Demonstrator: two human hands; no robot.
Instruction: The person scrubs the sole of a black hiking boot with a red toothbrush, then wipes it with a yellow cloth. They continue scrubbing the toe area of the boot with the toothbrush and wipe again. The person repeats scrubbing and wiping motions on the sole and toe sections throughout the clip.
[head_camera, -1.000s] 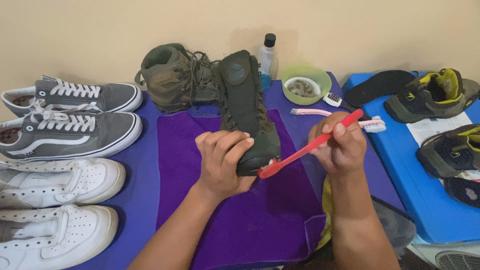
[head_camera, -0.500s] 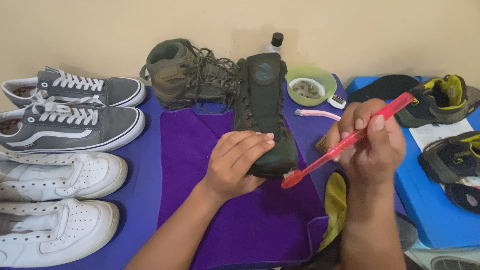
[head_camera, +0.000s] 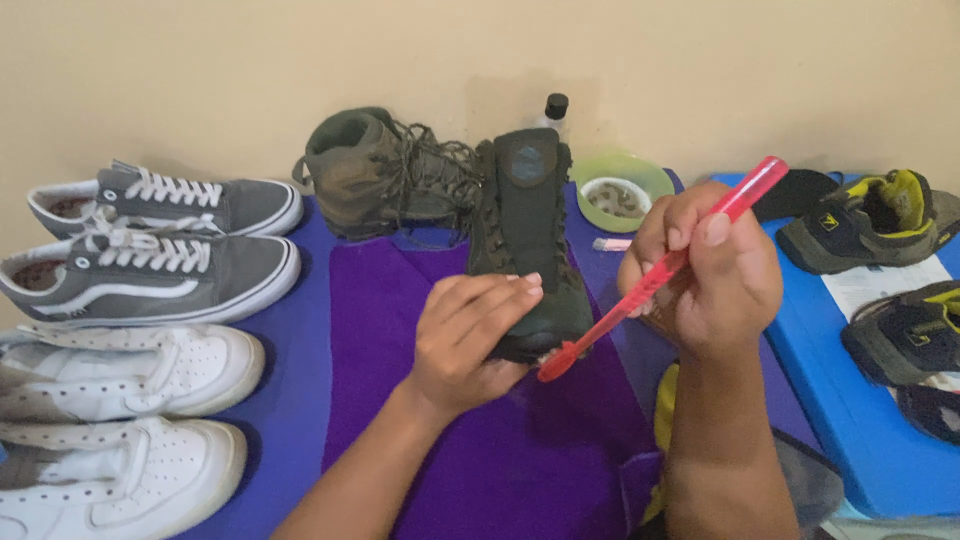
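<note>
A dark green boot (head_camera: 525, 230) lies on a purple cloth (head_camera: 500, 440), toe pointing toward me. My left hand (head_camera: 470, 335) grips its toe end from the left. My right hand (head_camera: 705, 270) holds a red toothbrush (head_camera: 655, 275) by the handle, tilted down to the left. Its bristled head touches the front edge of the boot's toe, just right of my left fingers. The second green boot (head_camera: 385, 180) lies on its side behind, laces loose.
Two grey sneakers (head_camera: 160, 240) and two white sneakers (head_camera: 120, 420) line the left side. A green bowl (head_camera: 620, 190), a clear bottle (head_camera: 553, 108) and a pink brush (head_camera: 610, 244) sit behind the boot. Dark shoes with yellow trim (head_camera: 870, 220) rest on a blue box (head_camera: 860, 420) at the right.
My right hand swung out to the right with the toothbrush, then came back left; the brush head stays at the boot's toe. The camera view shifted slightly down and right.
</note>
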